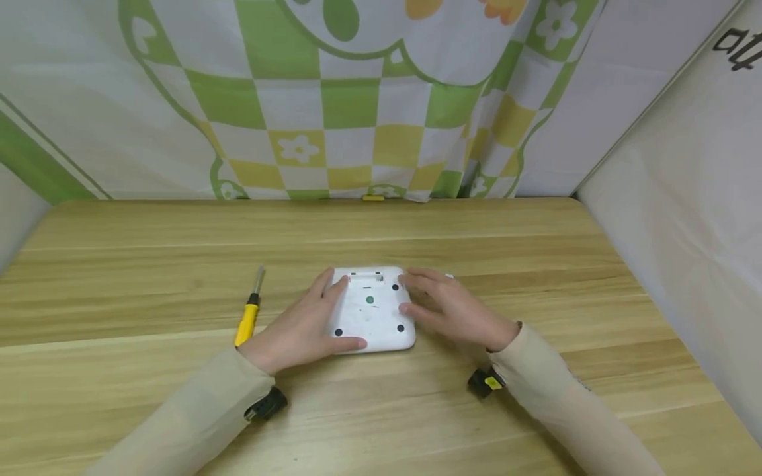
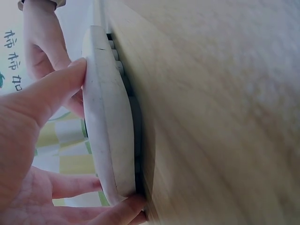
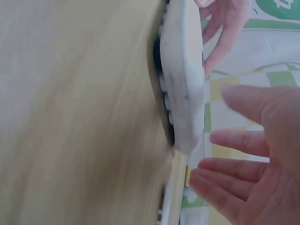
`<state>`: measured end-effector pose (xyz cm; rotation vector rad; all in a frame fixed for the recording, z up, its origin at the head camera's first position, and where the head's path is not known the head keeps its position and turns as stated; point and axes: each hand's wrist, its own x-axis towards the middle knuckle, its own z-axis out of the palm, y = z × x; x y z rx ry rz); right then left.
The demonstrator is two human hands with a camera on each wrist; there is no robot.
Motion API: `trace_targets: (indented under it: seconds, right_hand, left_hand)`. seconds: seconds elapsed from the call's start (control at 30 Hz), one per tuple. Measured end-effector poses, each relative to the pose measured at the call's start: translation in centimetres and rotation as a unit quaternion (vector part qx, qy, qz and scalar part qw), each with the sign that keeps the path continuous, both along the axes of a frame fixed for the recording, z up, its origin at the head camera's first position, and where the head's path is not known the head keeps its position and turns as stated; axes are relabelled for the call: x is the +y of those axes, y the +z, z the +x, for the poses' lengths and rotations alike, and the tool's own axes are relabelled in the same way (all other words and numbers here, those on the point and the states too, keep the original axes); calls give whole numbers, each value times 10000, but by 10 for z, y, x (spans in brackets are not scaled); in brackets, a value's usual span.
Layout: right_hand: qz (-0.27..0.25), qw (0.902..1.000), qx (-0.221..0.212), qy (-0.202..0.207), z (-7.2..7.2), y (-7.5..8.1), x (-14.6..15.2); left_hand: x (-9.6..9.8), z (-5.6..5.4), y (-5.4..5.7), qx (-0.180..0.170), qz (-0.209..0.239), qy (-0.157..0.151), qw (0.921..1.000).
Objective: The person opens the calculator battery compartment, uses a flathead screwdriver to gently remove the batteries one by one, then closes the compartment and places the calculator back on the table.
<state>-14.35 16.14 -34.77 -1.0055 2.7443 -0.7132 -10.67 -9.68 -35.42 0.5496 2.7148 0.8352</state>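
Note:
A white calculator (image 1: 381, 317) lies face down on the wooden table, its keys (image 3: 167, 101) turned toward the tabletop. Its back shows dark round feet, a green dot and an uncovered battery compartment (image 1: 366, 278) along the far edge. My left hand (image 1: 303, 324) grips the left side, thumb at the near edge and fingers around the far left corner; the left wrist view shows the thumb pressed on the casing (image 2: 105, 112). My right hand (image 1: 449, 307) is beside the right edge, fingers spread and relaxed. In the right wrist view its fingertips stand apart from the casing.
A yellow-handled screwdriver (image 1: 247, 320) lies left of my left hand, blade pointing away. A small white piece (image 1: 450, 276) shows partly behind my right hand. A little yellow object (image 1: 373, 198) sits at the table's far edge, against the checkered curtain (image 1: 351, 99).

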Motion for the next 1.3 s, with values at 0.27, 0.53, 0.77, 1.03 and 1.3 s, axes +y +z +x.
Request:
trace_targets:
  seconds: [0.27,0.53,0.77,1.03,1.3]
  right_hand:
    - [79,9983,549,-160,-6,-1,11]
    - [320,9957,760,-424,-8,-2,16]
    - [462,9948,645,-634,-11,-4,20]
    - [592,9944,489,-733,-14,-4,22]
    - [618,9924,393,-984,-15,-4,21]
  left_hand:
    - [1,-1,1,1,43,54,10000]
    - [1,-1,2,39,28,120,9999]
    - [1,-1,1,50,40,127,9999]
    - [2,0,2,34,56,111,9999]
    - [2,0,2,-32,39,134,9999]
